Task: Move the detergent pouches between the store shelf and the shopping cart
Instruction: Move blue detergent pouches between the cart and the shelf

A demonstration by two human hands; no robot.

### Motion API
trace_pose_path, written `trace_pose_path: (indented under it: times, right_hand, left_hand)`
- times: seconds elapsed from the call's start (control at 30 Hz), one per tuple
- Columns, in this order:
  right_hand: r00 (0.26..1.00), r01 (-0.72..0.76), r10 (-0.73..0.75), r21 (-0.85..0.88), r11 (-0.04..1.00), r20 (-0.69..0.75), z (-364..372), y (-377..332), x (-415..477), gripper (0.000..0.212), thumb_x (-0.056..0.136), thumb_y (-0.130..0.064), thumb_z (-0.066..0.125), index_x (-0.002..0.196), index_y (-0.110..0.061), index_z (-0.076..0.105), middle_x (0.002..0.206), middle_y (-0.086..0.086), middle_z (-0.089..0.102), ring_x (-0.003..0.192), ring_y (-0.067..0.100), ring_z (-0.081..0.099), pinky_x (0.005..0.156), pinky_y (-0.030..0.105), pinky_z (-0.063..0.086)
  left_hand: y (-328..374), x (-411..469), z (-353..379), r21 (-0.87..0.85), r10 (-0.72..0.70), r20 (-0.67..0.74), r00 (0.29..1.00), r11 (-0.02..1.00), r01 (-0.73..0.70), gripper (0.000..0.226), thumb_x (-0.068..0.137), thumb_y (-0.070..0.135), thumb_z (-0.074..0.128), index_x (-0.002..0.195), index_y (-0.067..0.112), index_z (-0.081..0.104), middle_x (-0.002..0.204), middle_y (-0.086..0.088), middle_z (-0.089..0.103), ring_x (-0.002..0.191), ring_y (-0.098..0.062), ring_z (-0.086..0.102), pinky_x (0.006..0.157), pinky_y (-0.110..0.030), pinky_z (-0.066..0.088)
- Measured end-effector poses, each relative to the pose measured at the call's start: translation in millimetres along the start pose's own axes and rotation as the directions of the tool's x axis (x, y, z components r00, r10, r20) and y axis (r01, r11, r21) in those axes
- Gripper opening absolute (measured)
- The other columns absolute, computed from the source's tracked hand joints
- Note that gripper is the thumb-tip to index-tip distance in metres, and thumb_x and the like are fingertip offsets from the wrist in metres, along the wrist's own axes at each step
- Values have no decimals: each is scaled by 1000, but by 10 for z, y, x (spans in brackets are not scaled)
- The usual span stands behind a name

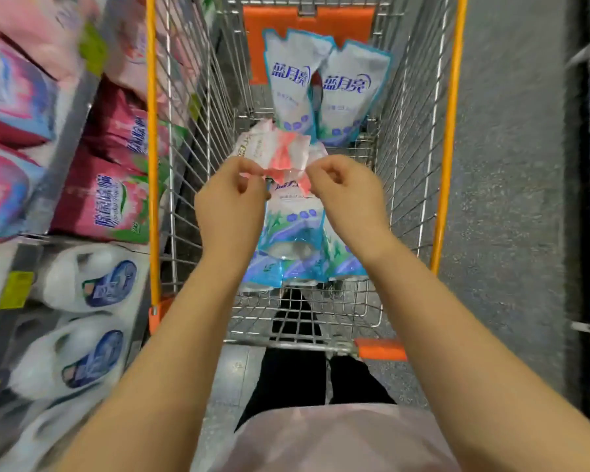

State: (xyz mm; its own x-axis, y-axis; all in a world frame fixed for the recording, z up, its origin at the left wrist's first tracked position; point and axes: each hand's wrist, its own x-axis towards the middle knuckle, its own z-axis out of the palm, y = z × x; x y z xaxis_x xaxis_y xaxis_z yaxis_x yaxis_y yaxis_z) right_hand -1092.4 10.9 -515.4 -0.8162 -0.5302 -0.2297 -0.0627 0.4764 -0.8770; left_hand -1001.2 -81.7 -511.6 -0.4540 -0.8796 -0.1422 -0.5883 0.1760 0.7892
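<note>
Pinching a pink-and-white detergent pouch (280, 155) between curled fingers, left hand (230, 202) and right hand (349, 199) hold it over the shopping cart (447, 131). Several blue pouches (293, 229) lie in the cart beneath it.

Cart (152, 165) open from above; wire side walls (409, 148) close it left and right. Far end blocked: two upright blue pouches (293, 86) side by side. Middle: flat blue pouches (297, 233) cover the floor, and above them left hand (230, 199) and right hand (348, 195) pinch a pink pouch (280, 151). Near end: bare wire floor (321, 301). Shelf (69, 114) stock crowds the left wall. Aisle floor (508, 199) on the right is free.
</note>
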Motion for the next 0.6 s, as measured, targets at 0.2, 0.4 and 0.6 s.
trace_pose_path:
  times: [0.2, 0.4, 0.6]
  right_hand:
    - [950, -279, 278, 15, 960, -141, 389, 616, 590, 14, 91, -20, 54, 100, -16, 64, 63, -11, 51, 65, 13, 50, 64, 25, 36]
    - [823, -569, 568, -39, 822, -29, 873, 1376, 1037, 55, 89, -27, 56, 138, -10, 37, 129, 14, 52, 116, 28, 52, 89, 29, 38]
    - [684, -714, 728, -167, 680, 42, 1195, 1720, 1130, 95, 77, -47, 70, 145, -8, 16, 135, 21, 45, 127, 33, 42, 105, 40, 34]
  left_hand:
    - [-387, 811, 695, 166, -113, 91, 989, 981, 97, 24, 87, 10, 43, 104, 15, 59, 80, -4, 65, 88, -28, 58, 66, -31, 37]
    - [-1096, 1142, 1403, 201, -332, 267, 905, 937, 285, 54, 85, 17, 54, 136, 9, 36, 127, -16, 52, 114, -31, 52, 89, -32, 40]
    - [-1571, 1052, 1730, 380, -521, 288, 804, 832, 404, 87, 79, 39, 65, 146, 13, 17, 136, -21, 45, 125, -36, 43, 103, -37, 32]
